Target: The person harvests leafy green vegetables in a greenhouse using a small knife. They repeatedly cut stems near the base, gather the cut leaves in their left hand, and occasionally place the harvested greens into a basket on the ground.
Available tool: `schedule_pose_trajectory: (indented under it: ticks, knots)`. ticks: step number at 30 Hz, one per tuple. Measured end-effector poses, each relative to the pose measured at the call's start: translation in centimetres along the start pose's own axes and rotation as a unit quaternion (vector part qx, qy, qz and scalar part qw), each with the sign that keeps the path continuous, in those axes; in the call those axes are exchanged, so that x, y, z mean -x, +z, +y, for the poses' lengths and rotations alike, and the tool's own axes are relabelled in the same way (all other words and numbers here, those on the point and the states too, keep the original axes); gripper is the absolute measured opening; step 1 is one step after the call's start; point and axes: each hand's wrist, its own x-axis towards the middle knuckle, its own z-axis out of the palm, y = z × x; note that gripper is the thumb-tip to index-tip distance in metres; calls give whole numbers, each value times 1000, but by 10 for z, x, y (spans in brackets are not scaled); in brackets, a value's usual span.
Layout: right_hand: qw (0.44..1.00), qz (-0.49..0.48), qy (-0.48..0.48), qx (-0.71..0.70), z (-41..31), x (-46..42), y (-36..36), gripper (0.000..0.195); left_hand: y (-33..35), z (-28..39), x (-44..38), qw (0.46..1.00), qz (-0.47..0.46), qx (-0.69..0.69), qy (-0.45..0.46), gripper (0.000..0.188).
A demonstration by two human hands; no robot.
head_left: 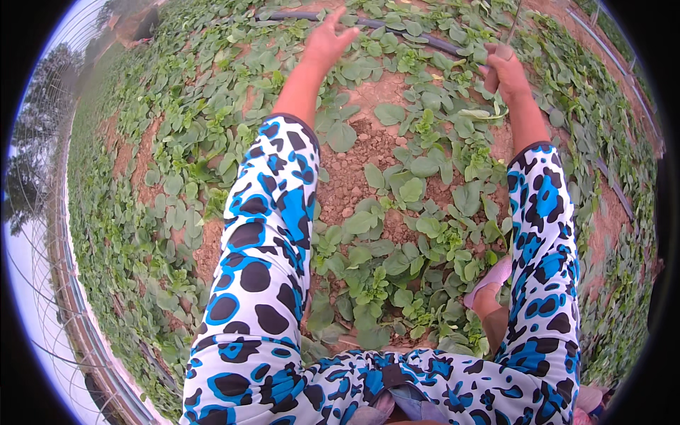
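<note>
My left hand [328, 42] reaches out over the leafy green plants [361, 69], its thumb and fingers spread with nothing between them. A dark irrigation hose [393, 29] runs across the ground just beyond it. To the right, my right hand [503, 69] is curled around the lower end of a thin rod [515, 21], which points up and away past the frame's top edge. What kind of tool the rod belongs to cannot be told. Below the right hand, a pale, wilted-looking leaf [475, 113] lies among the plants. Bare reddish soil [361, 159] shows between my forearms.
My foot in a pink shoe [491, 281] stands among plants at lower right. Another hose [613, 188] runs along the right side. Curved hoops and netting [32, 276] line the left edge. A blurred brownish shape [133, 24] is at the upper left.
</note>
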Motion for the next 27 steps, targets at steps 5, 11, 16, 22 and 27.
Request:
schedule_pose_trajectory:
  ticks: [5, 11, 16, 22, 27]
  knots:
    - [961, -95, 235, -107, 114, 334, 69, 24, 88, -37, 338, 967, -253, -23, -27, 27]
    - [868, -41, 486, -94, 152, 703, 64, 25, 81, 18, 654, 873, -472, -97, -80, 28]
    - [914, -61, 377, -140, 14, 680, 51, 24, -10, 97, 628, 983, -174, -28, -56, 30]
    - [926, -134, 248, -250, -160, 677, -24, 21, -75, 240, 650, 948, -166, 227, -146, 23]
    - [925, -116, 255, -257, -144, 738, -55, 23, -5, 212, 699, 941, -227, 172, -182, 21]
